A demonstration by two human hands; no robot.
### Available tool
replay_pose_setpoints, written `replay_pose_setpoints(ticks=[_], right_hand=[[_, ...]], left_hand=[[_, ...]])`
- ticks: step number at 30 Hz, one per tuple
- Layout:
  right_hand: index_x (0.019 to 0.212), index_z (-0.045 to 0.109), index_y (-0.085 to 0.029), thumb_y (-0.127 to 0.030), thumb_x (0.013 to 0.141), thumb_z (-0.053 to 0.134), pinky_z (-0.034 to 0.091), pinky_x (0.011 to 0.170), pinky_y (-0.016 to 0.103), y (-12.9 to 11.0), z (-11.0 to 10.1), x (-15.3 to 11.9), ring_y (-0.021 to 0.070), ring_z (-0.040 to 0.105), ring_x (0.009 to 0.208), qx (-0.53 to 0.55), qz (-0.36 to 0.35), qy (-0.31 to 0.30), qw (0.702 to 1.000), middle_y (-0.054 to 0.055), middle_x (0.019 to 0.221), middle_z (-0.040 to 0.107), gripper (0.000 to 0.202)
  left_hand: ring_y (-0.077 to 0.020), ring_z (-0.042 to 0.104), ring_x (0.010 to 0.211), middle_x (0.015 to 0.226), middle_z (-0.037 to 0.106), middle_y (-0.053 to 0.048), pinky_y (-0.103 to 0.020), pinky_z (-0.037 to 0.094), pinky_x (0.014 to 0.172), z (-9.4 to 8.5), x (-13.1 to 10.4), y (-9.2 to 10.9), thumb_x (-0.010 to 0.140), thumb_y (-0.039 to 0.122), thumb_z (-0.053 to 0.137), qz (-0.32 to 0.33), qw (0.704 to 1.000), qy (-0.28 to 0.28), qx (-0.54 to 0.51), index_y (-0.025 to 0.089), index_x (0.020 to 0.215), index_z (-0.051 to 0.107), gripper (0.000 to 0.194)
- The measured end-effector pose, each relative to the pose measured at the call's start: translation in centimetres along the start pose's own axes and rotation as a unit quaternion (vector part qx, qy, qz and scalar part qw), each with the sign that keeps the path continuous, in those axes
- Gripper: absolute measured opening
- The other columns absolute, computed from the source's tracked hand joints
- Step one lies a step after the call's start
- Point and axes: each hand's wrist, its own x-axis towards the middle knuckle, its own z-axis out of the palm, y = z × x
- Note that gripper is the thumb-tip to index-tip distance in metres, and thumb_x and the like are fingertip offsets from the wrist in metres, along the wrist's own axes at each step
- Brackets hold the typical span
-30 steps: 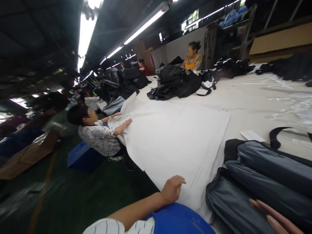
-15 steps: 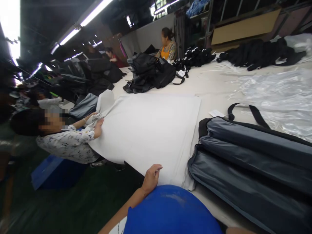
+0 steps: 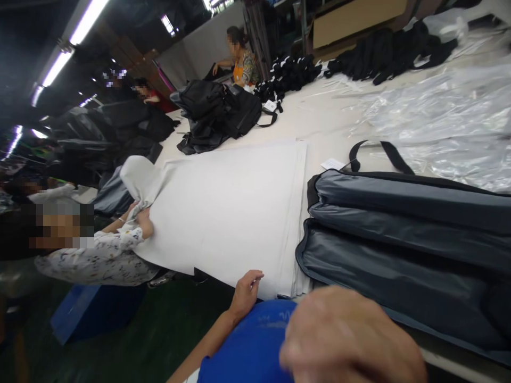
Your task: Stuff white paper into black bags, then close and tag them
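Observation:
My left hand (image 3: pixel 246 293) rests at the near edge of a stack of large white sheets (image 3: pixel 227 207). Its fingers are loosely bent, with a gap between thumb and fingers and nothing visible in them. Large and blurred, my right hand (image 3: pixel 351 335) is raised close to the camera, in front of the blue cloth (image 3: pixel 247 340) on my body. The back of that hand faces me and its fingers are hidden. To the right of the sheets lies an opened black bag with grey lining (image 3: pixel 383 234), its black strap (image 3: pixel 393 154) looped behind it.
At the left, a co-worker in a flowered shirt (image 3: pixel 104 260) grips the bunched far corner of the sheets. Black bags (image 3: pixel 219 111) are heaped behind the stack. Clear plastic bags (image 3: pixel 447 117) and black straps (image 3: pixel 395 50) cover the right back. A blue bin (image 3: pixel 88 308) stands below.
My right hand has risen into view from the bottom edge. My left hand stays by the sheets' edge. The view has shifted, and the co-worker's sheet corner is more bunched up.

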Motion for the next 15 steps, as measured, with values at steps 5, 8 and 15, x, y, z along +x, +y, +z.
replay_pose_setpoints(ticks=[5, 8, 15], right_hand=[[0.058, 0.059, -0.021, -0.054, 0.085, 0.067, 0.042, 0.049, 0.026, 12.5, 3.7, 2.0, 0.0141, 0.05, 0.046, -0.02, 0.187, 0.166, 0.968, -0.001, 0.05, 0.055, 0.044], [0.055, 0.056, -0.02, -0.063, 0.086, 0.058, 0.04, 0.05, 0.027, 18.9, 6.2, 0.5, 0.0154, 0.049, 0.046, -0.016, 0.284, 0.182, 0.941, 0.0, 0.049, 0.053, 0.053], [0.085, 0.073, -0.024, -0.059, 0.085, 0.05, 0.049, 0.07, 0.037, 23.6, 9.5, -0.8, 0.0265, 0.068, 0.069, -0.131, 0.338, 0.094, 0.927, 0.005, 0.079, 0.073, 0.042]], left_hand=[[-0.0173, 0.067, 0.1, 0.108, 0.071, -0.006, -0.037, 0.056, 0.093, -0.6, -0.8, -0.4, 0.092, 0.019, 0.045, -0.015, 1.0, -0.005, 0.005, 0.021, 0.102, 0.068, 0.026], [-0.0162, 0.067, 0.094, 0.107, 0.071, -0.005, -0.035, 0.057, 0.089, -0.8, -0.8, -1.1, 0.09, 0.017, 0.045, -0.041, 0.999, 0.008, -0.001, 0.021, 0.102, 0.068, 0.026], [-0.0157, 0.066, 0.099, 0.104, 0.071, -0.004, -0.033, 0.055, 0.093, -2.4, 1.3, -4.0, 0.089, 0.012, 0.045, 0.033, 0.999, -0.003, -0.026, 0.021, 0.1, 0.068, 0.027]])
